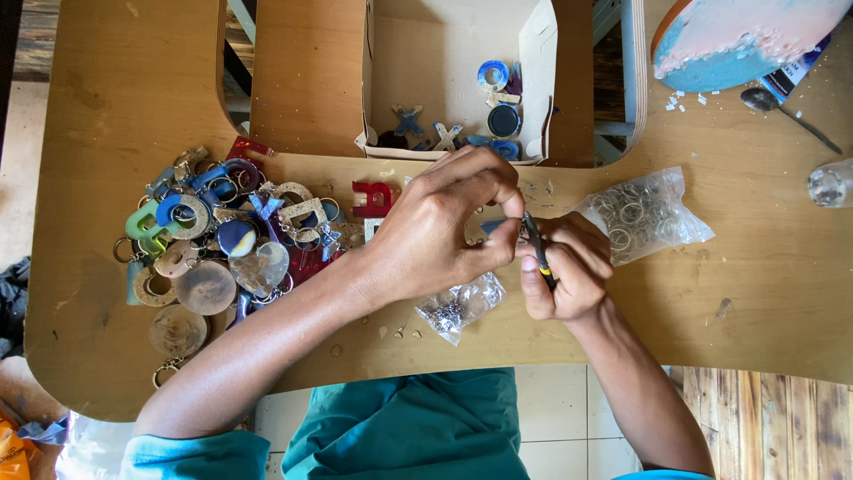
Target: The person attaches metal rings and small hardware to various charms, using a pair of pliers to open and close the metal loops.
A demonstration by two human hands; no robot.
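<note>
My left hand (444, 227) is curled over the middle of the wooden table (755, 293), its fingertips pinching a small piece that is mostly hidden; a bit of blue shows under it. My right hand (569, 271) grips a thin dark tool (538, 249) with a yellow band, its tip meeting the left fingertips. A small clear bag of tiny metal parts (462, 307) lies just below my left hand. A clear bag of metal key rings (640, 213) lies right of my hands.
A heap of resin keychain pieces (222, 240) in letters and discs covers the left of the table. A red letter (373, 197) lies beside it. An open cardboard box (444, 62) holds more pieces. A round blue slab (737, 36), a spoon (782, 111) and a glass (831, 182) sit far right.
</note>
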